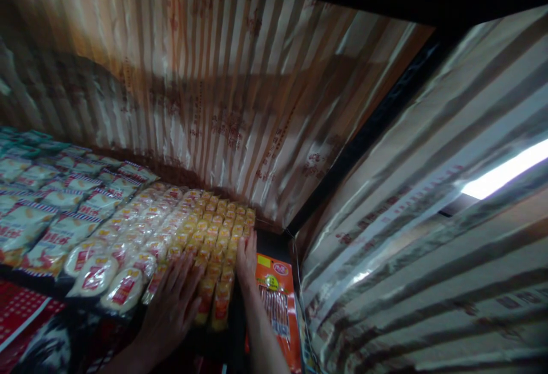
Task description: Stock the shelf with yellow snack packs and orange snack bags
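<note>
Rows of small yellow-wrapped snacks (209,248) stand packed tightly together on a dark display shelf. My left hand (173,297) lies with outstretched fingers over the front left of these rows, near the white snacks. Along the right edge of the yellow rows, my right hand (246,257) is held upright, fingers straight, its palm side against the packets. Neither hand grips anything. Round white snacks in clear wrappers (124,288) with red labels sit left of the yellow ones, and their nearest pieces lie close to my left hand.
An orange packet (276,305) with dark sticks in its window lies right of my right forearm. White and blue bags (64,237) fill the left side. Striped plastic sheeting (222,94) hangs behind, with more on the right. A dark bar (363,134) slants between the sheets.
</note>
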Demonstrator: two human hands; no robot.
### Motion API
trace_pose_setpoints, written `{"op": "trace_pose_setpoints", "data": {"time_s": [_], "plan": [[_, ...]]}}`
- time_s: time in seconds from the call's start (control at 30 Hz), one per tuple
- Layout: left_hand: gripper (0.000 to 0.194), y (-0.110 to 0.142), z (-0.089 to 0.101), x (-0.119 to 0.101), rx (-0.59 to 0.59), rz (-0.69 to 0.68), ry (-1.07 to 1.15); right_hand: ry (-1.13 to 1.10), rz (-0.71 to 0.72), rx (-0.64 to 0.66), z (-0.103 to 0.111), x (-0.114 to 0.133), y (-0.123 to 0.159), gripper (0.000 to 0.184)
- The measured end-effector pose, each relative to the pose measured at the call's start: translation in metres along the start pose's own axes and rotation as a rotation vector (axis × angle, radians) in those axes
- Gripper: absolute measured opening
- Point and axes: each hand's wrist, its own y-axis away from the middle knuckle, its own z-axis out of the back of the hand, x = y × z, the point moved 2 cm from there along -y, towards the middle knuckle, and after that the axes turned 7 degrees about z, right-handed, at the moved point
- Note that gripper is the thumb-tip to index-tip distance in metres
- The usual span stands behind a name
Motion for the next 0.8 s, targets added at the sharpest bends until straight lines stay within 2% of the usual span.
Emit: {"op": "trace_pose_setpoints", "data": {"time_s": [0.2,0.37,0.53,0.6,0.7,0.8], "plan": [[0.057,0.003,-0.013,0.004,0.011,0.011,0.034,0.074,0.072,0.004,-0.007,-0.003,0.002,0.061],[0.061,0.002,-0.012,0.003,0.018,0.002,0.027,0.053,0.086,0.034,-0.005,-0.004,0.001,0.059],[0.065,0.007,-0.004,-0.006,-0.011,0.039,0.039,-0.057,-0.039,0.007,0.017,0.009,0.004,0.064],[0.066,0.011,-0.001,-0.010,-0.021,0.054,0.038,-0.093,-0.105,-0.035,0.031,0.022,0.014,0.067],[0.065,0.019,0.001,-0.013,-0.019,0.058,0.032,-0.095,-0.140,-0.074,0.048,0.044,0.045,0.067],[0.067,0.026,0.001,-0.010,-0.010,0.053,0.021,-0.059,-0.135,-0.049,0.052,0.061,0.085,0.067]]}}
